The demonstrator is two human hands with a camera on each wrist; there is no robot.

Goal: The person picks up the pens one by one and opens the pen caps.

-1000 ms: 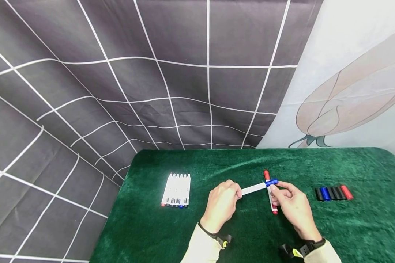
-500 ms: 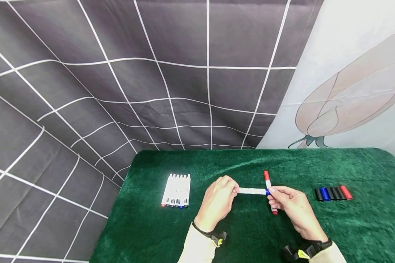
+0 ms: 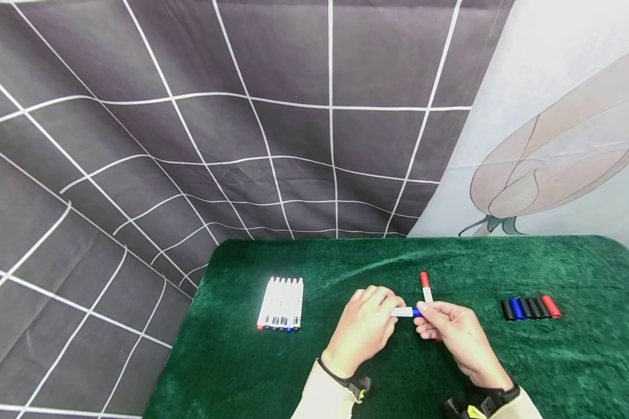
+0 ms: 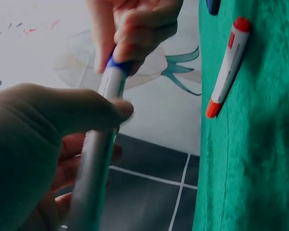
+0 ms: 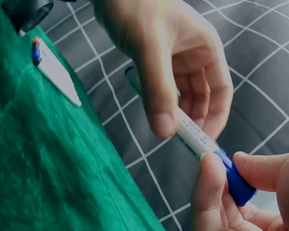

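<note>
Between both hands a white marker with a blue cap (image 5: 195, 132) is held above the table. My left hand (image 3: 361, 329) grips its white barrel, thumb on one side and fingers on the other. At the other end, my right hand (image 3: 453, 331) pinches the blue cap (image 5: 238, 183) between thumb and fingers; the cap sits on the barrel. A red-capped white marker (image 4: 229, 67) lies on the green cloth beyond, its lower part covered by the right hand in the head view.
At the left, several white markers without caps (image 3: 280, 302) lie side by side on the green cloth (image 3: 230, 361). Loose black, blue and red caps (image 3: 531, 308) form a row at the right. A grey checked curtain (image 3: 293, 134) hangs behind.
The blue-capped marker has gone from slanted to nearly level and shifted left. My left hand has slid along the barrel towards the cap, while my right hand has closed over the cap.
</note>
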